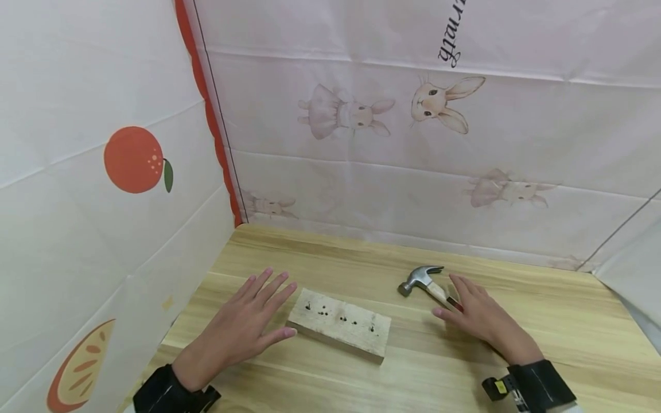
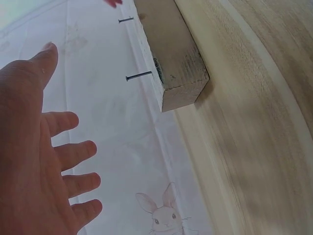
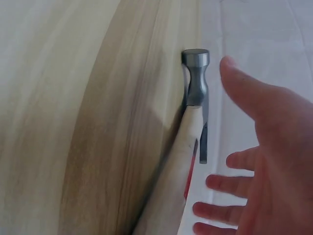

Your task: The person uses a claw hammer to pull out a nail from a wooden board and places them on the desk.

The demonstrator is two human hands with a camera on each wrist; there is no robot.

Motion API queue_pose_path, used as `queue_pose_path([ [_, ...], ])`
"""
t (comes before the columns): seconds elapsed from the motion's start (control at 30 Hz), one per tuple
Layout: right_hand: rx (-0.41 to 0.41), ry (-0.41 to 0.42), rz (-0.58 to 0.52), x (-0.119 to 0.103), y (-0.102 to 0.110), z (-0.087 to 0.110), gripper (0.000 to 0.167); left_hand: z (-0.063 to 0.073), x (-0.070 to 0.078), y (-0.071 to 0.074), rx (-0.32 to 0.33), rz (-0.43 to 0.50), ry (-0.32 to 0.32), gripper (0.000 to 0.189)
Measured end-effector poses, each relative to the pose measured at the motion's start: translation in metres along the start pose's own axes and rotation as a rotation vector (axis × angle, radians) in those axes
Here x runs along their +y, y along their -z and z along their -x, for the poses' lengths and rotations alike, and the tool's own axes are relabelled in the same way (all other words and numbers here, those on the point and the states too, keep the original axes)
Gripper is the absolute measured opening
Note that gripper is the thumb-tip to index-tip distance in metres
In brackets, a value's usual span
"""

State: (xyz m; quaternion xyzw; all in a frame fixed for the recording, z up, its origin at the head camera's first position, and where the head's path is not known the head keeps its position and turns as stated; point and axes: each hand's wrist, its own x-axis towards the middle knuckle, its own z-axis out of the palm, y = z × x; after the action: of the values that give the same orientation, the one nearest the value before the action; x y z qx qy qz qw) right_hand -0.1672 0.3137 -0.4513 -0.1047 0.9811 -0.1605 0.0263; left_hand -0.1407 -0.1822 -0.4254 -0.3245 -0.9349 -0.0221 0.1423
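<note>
A light wooden block (image 1: 335, 327) lies on the table, with small dark holes along its top. Two thin nails stick out of it; the left wrist view shows one nail (image 2: 139, 76) near the block's end. My left hand (image 1: 248, 321) hovers beside the block's left end, fingers straight and spread, holding nothing. To the right lies a claw hammer (image 1: 420, 279) with a steel head and a pale wooden handle (image 3: 171, 188). Over that handle is my right hand (image 1: 480, 315), its fingers extended and apart from the hammer in the right wrist view. Part of the handle is hidden beneath this hand.
The wood-grain table (image 1: 413, 384) meets a pale cloth wall (image 1: 361, 189) printed with rabbits at the back. Another cloth wall (image 1: 67, 229) with fruit prints borders the left side. Black bands with small cameras circle both wrists.
</note>
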Motion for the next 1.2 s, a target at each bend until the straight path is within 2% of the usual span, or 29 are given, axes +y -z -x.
queue_pose_path([
  [0.37, -0.111, -0.096, 0.049, 0.003, -0.007, -0.014, 0.106, 0.002, -0.001, -0.002, 0.002, 0.005, -0.001, 0.080],
  [0.47, -0.128, -0.109, 0.070, 0.004, -0.009, -0.017, 0.092, 0.003, -0.001, -0.003, 0.009, 0.005, -0.008, 0.079],
  [0.67, -0.111, -0.112, 0.093, 0.005, -0.008, -0.021, 0.048, 0.003, -0.001, -0.004, 0.034, -0.001, -0.024, 0.079],
  [0.8, -0.130, -0.114, 0.088, 0.003, -0.005, -0.026, 0.032, 0.004, -0.001, -0.004, 0.027, 0.002, -0.016, 0.080],
  [0.97, -0.204, -0.151, 0.063, 0.001, -0.004, -0.032, 0.024, 0.005, -0.002, -0.003, 0.014, 0.011, -0.019, 0.080],
  [1.2, -0.209, -0.143, 0.043, 0.007, -0.013, -0.036, 0.023, 0.005, -0.004, -0.003, 0.052, -0.009, -0.038, 0.083],
])
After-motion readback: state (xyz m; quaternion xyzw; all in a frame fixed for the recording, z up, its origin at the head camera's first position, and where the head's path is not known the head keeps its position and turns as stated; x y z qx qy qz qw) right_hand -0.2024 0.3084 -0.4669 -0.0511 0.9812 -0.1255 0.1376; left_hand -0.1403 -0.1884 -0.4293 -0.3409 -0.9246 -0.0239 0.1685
